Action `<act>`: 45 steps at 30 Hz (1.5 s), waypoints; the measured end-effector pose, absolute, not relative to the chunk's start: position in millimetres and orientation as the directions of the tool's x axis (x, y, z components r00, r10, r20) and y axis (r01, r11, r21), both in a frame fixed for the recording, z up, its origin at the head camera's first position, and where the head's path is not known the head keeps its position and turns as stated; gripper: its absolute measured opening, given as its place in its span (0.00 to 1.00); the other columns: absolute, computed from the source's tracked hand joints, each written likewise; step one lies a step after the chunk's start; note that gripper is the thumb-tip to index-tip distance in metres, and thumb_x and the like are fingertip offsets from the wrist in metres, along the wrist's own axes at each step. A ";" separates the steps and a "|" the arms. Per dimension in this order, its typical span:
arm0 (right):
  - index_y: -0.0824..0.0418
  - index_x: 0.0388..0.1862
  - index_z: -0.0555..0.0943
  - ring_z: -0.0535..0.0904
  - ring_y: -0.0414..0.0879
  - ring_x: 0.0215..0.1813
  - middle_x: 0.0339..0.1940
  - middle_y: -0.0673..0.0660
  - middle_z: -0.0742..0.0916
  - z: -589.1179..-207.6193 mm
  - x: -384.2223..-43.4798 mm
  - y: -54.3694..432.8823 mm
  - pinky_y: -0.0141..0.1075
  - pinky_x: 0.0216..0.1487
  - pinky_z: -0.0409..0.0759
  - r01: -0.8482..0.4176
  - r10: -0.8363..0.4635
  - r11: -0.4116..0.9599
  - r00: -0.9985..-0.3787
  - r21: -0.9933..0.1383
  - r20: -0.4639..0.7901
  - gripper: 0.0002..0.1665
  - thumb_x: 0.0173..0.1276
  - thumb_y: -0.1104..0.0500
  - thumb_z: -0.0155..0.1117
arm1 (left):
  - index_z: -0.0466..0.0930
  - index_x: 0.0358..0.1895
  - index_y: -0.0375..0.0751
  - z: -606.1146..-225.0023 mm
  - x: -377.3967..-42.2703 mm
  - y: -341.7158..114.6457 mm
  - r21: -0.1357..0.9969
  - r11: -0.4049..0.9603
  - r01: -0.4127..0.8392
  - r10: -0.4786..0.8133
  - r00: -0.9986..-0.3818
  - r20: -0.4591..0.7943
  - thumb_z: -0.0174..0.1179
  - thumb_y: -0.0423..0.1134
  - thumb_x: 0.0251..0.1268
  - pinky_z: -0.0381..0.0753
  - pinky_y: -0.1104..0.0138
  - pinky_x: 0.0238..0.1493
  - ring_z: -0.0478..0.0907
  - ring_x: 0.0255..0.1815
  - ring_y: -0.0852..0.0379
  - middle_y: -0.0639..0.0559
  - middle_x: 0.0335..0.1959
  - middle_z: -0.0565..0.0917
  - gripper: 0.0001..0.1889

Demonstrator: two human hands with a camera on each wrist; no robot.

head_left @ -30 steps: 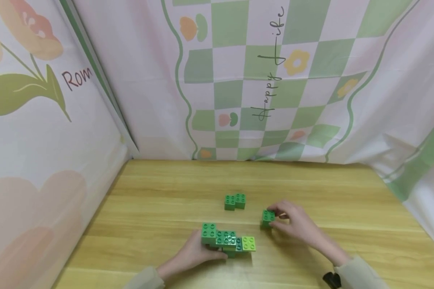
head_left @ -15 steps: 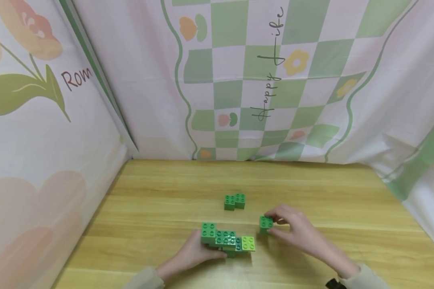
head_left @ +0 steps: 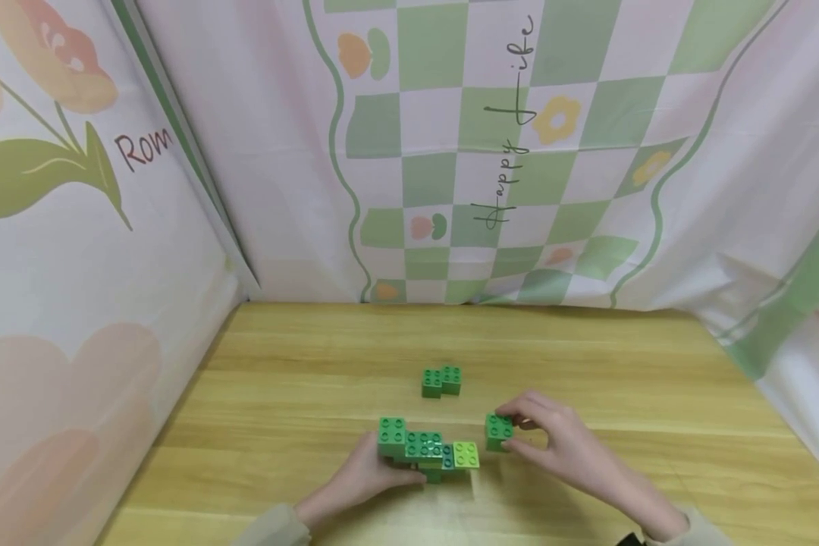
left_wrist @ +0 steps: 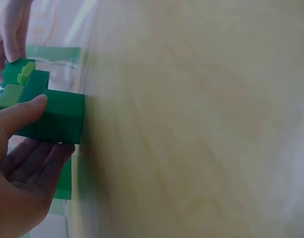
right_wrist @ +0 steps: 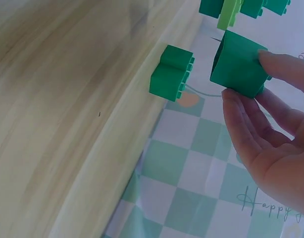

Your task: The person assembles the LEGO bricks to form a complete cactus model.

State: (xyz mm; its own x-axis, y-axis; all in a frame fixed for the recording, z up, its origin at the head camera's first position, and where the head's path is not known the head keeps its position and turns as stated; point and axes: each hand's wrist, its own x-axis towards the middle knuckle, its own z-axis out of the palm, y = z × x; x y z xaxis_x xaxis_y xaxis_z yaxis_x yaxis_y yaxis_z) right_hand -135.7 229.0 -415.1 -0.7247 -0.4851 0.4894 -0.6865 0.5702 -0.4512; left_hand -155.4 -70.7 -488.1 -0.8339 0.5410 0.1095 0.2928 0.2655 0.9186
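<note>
Nearest: pale cuffs at the bottom edge, left sleeve [head_left: 273, 527] and right sleeve [head_left: 692, 531], with a dark item [head_left: 631, 540] by the right one, mostly cut off. Left hand [head_left: 374, 472] comes in from the near left, fingers curled round the block assembly [head_left: 423, 446]; thumb lies along the near side, fingertips on the opposite face in the left wrist view. The assembly runs left to right: a raised green block [head_left: 392, 436] at the left end, a studded green stretch in the middle, a flat lime block [head_left: 465, 455] at the right end, and a green part below. Right hand [head_left: 553, 434] pinches a single green block [head_left: 499, 432] between thumb and fingertips, grip just block-wide; studs up, just right of the lime block, a gap between them in the right wrist view. Farther off, a pair of green blocks [head_left: 441, 381] stands on the wood-grain table [head_left: 314, 364], staggered, sides meeting, studs up. Left side: a flower-printed panel [head_left: 75, 265], lettered "Rom". Farthest, behind the table: a green-and-white checked cloth [head_left: 491, 152].
</note>
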 end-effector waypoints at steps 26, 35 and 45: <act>0.59 0.50 0.82 0.84 0.37 0.43 0.44 0.49 0.87 -411.4 -127.3 212.6 0.30 0.41 0.88 -0.712 -0.507 0.517 -0.702 -0.475 0.500 0.25 0.50 0.66 0.77 | 0.79 0.58 0.56 -491.1 -157.0 -71.8 0.923 0.262 0.280 0.536 -0.838 0.102 0.77 0.41 0.47 0.77 0.66 0.68 0.81 0.58 0.62 0.61 0.56 0.85 0.30; 0.58 0.49 0.82 0.84 0.37 0.43 0.44 0.49 0.87 -412.8 -126.5 210.2 0.30 0.41 0.88 -0.701 -0.507 0.519 -0.713 -0.490 0.484 0.25 0.50 0.66 0.77 | 0.78 0.58 0.56 -490.0 -156.6 -72.0 0.921 0.271 0.279 0.534 -0.840 0.097 0.77 0.43 0.47 0.76 0.65 0.68 0.81 0.58 0.62 0.62 0.56 0.85 0.30; 0.59 0.50 0.82 0.84 0.37 0.42 0.44 0.50 0.87 -416.4 -127.7 209.0 0.28 0.41 0.87 -0.725 -0.527 0.504 -0.689 -0.469 0.498 0.26 0.50 0.66 0.77 | 0.78 0.59 0.56 -490.4 -157.0 -72.2 0.923 0.273 0.270 0.535 -0.840 0.087 0.77 0.42 0.48 0.76 0.65 0.68 0.81 0.59 0.62 0.62 0.56 0.85 0.31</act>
